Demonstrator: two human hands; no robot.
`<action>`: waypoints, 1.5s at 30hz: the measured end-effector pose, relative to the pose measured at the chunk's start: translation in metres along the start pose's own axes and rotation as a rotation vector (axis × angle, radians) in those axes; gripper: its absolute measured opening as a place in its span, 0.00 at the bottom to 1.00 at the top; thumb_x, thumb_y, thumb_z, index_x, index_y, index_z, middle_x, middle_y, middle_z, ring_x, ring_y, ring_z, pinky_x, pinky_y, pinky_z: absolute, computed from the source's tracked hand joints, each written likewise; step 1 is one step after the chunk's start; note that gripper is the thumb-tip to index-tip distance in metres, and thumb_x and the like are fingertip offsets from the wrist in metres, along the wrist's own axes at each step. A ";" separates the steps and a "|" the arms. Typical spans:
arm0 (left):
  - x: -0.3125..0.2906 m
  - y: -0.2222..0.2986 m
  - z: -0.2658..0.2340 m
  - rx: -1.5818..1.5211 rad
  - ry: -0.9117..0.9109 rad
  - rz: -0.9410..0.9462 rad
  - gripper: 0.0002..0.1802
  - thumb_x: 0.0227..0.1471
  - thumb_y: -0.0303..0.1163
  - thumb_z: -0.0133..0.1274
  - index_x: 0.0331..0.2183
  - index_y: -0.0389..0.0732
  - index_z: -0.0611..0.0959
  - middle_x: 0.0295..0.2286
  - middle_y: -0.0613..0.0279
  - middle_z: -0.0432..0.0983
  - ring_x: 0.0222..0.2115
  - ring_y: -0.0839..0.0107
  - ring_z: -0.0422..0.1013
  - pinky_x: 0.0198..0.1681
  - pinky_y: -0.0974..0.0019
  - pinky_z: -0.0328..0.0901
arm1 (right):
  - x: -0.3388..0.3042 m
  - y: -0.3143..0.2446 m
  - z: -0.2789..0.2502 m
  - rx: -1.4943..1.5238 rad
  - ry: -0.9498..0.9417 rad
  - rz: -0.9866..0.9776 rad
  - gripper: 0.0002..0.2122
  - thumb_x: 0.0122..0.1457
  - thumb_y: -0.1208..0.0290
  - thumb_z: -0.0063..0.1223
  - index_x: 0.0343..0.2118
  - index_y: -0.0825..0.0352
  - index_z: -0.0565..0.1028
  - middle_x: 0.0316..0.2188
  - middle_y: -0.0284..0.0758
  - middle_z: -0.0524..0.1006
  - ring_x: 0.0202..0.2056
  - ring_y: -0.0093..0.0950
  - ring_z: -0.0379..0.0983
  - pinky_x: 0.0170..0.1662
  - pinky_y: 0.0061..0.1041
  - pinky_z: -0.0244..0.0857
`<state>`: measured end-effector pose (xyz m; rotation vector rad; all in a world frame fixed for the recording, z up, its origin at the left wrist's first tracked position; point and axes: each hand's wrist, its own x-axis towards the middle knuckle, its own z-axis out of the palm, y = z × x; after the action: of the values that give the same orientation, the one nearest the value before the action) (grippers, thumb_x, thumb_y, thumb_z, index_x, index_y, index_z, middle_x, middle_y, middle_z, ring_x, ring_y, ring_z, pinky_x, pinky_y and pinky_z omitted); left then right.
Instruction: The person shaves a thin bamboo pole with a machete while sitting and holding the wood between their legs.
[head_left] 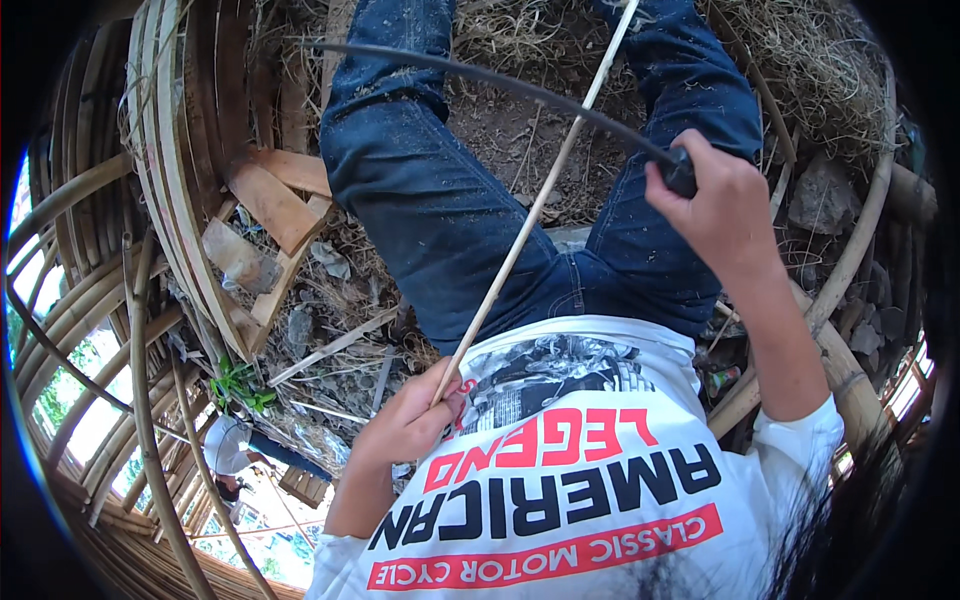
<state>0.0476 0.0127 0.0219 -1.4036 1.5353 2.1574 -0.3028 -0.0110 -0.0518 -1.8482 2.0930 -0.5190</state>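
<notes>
My left hand is closed round the near end of a long, thin, pale bamboo strip, close against my white shirt. The strip slants up and away to the right, between my legs in blue jeans. In my right hand, above my right thigh, is the dark handle of a machete. Its long, dark, slightly curved blade points to the far left and crosses over the strip. Whether the blade touches the strip I cannot tell.
Curled shavings pile up at the far right, near a grey rock. On the left stand bent wooden slats and short planks. Bamboo poles curve along the right. Another person is further off at lower left.
</notes>
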 end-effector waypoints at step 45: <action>0.020 0.018 0.020 0.002 0.321 0.074 0.16 0.66 0.34 0.37 0.28 0.35 0.68 0.14 0.56 0.59 0.16 0.70 0.57 0.21 0.63 0.55 | -0.082 -0.073 -0.012 0.484 -0.402 0.060 0.18 0.48 0.58 0.68 0.29 0.69 0.75 0.17 0.41 0.75 0.18 0.36 0.76 0.22 0.32 0.67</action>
<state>0.0137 0.0129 0.0196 -1.7901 1.7156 2.0452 -0.2335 0.0634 -0.0093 -1.4626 1.5831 -0.5291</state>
